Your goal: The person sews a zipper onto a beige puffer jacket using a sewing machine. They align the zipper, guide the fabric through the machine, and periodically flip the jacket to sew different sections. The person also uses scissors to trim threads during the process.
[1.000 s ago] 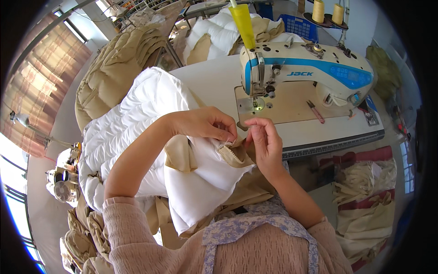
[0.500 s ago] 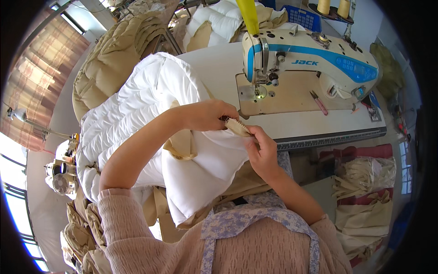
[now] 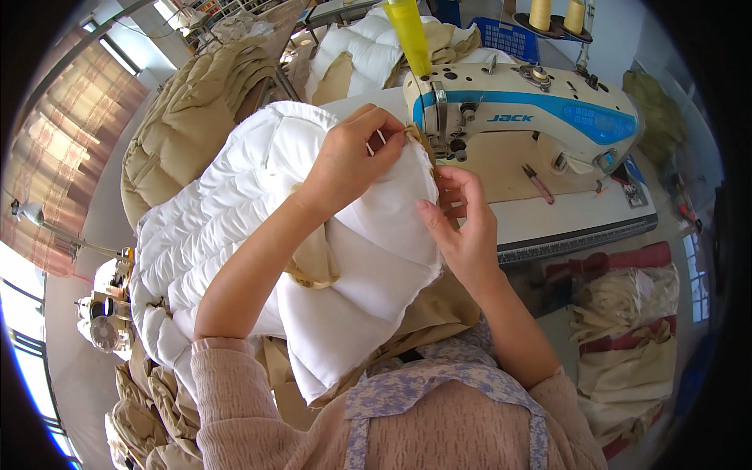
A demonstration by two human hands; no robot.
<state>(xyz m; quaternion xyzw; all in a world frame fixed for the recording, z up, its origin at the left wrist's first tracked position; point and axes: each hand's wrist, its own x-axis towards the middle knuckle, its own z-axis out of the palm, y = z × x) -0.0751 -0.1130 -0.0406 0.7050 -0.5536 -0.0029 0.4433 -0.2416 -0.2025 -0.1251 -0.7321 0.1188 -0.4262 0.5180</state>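
A white quilted padded garment piece (image 3: 376, 251) with beige outer cloth (image 3: 435, 313) is spread over my lap and the sewing table. My left hand (image 3: 352, 160) pinches its upper edge, where a strip of beige cloth shows, just left of the sewing machine's head (image 3: 446, 110). Along the right edge of the white padding, my right hand (image 3: 466, 219) is closed on the fabric, thumb on top and fingers partly behind it. A beige cloth strip (image 3: 317, 254) hangs loose on the white side beneath my left forearm.
Thread snips (image 3: 538, 184) lie on the machine bed, right of the needle area. A ruler strip (image 3: 580, 241) runs along the table's front edge. Beige padded pieces (image 3: 188, 117) are heaped at far left. Behind the machine stands a blue basket (image 3: 505, 39); thread cones (image 3: 540, 14) are at upper right.
Both hands have moved up, the left one farther, lifting the garment edge in front of the needle area. The ribbed-looking beige edge held between them is now out of sight.
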